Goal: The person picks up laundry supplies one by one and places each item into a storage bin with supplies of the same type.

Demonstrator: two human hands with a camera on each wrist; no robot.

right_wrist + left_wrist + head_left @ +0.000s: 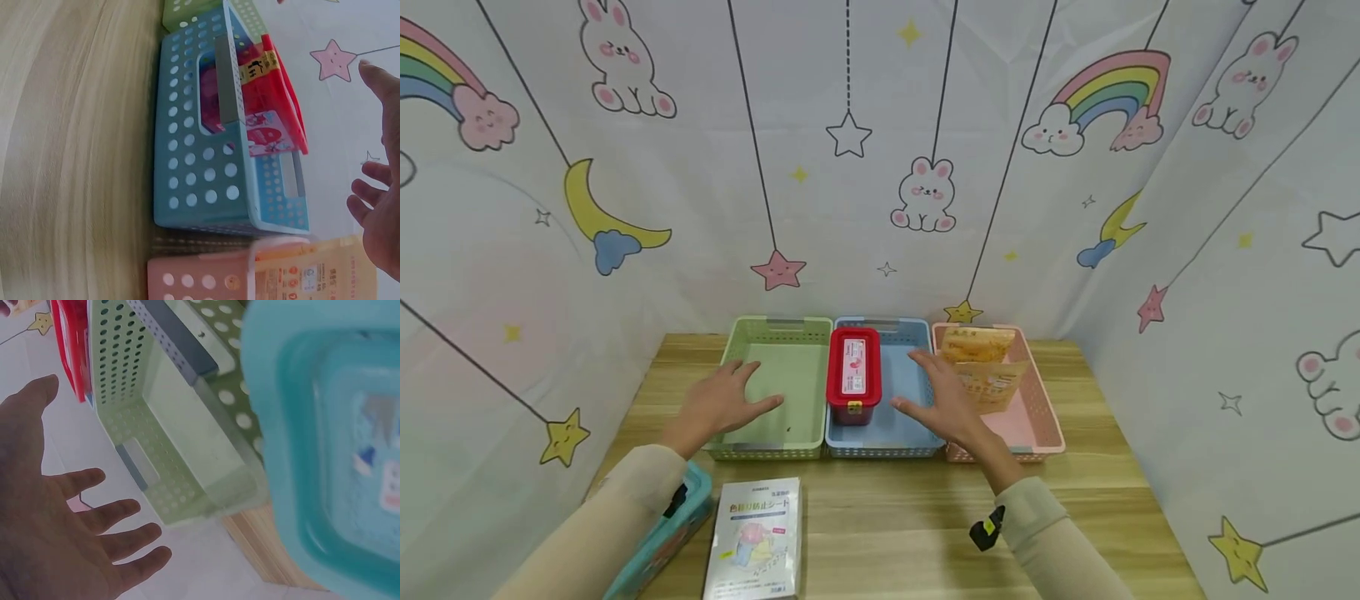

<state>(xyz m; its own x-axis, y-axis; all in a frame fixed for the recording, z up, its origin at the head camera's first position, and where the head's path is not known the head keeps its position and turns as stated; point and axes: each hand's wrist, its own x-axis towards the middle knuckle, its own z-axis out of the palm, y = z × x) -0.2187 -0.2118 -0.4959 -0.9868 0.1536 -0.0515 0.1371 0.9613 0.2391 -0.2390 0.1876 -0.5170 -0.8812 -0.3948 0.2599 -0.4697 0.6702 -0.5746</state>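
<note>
My left hand point(719, 405) hovers over the left side of the green basket point(811, 417), fingers spread and holding nothing. My right hand point(946, 402) hangs over the right part of the blue basket point(904, 417), its fingers apart and nothing in them. Between the hands, a red-lidded box point(854, 367) with a white label sits in the left part of the blue basket. In the right wrist view, the red box point(270, 103) rises above the blue basket's rim. Two tan pouches point(992, 379) stand in the pink basket point(1037, 408), close to the right hand.
A white box with Japanese lettering point(756, 533) lies on the wooden table point(880, 525) in front of the green basket. Left of it, partly under the left forearm, is a teal container point(664, 533). Printed cloth point(865, 233) hangs behind and at both sides.
</note>
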